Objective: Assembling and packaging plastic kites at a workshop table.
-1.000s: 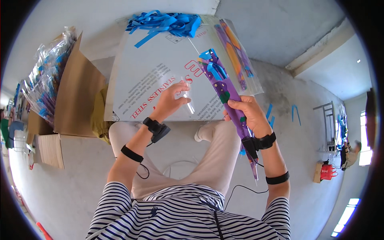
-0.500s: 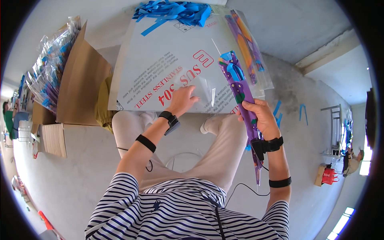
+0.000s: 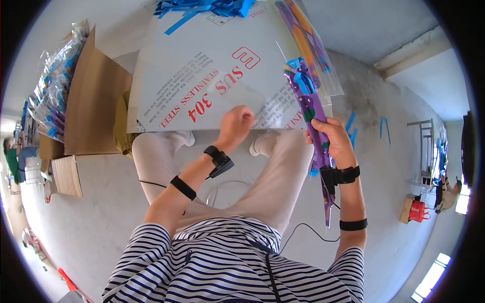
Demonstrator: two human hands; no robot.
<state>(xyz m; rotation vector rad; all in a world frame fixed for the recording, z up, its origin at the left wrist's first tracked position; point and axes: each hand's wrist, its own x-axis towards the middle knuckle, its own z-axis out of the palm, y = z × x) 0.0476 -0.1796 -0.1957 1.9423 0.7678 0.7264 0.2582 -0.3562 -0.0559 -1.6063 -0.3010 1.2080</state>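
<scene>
My right hand (image 3: pixel 337 141) is wrapped round a long, narrow folded kite (image 3: pixel 309 106) of purple patterned fabric, thumb on top. Blue ribbon is bunched at its far end, where a thin rod sticks out. The kite slants past the right edge of the board, its narrow tip hanging down by my forearm. My left hand (image 3: pixel 236 127) hovers over the near edge of the white board (image 3: pixel 174 55) with its fingers curled in. It is slightly blurred, and whatever its fingertips hold, if anything, cannot be made out.
Blue ribbons (image 3: pixel 207 7) lie heaped at the board's far edge. More patterned kites (image 3: pixel 305 40) in clear plastic lie along its right side. A cardboard box (image 3: pixel 96 101) stands at left beside clear-wrapped packages (image 3: pixel 55 86). Blue strips (image 3: pixel 352 129) lie on the floor at right.
My left hand has moved slightly right and its fingers have curled in from a spread pose. The right hand still grips the kite, and the view has shifted a little.
</scene>
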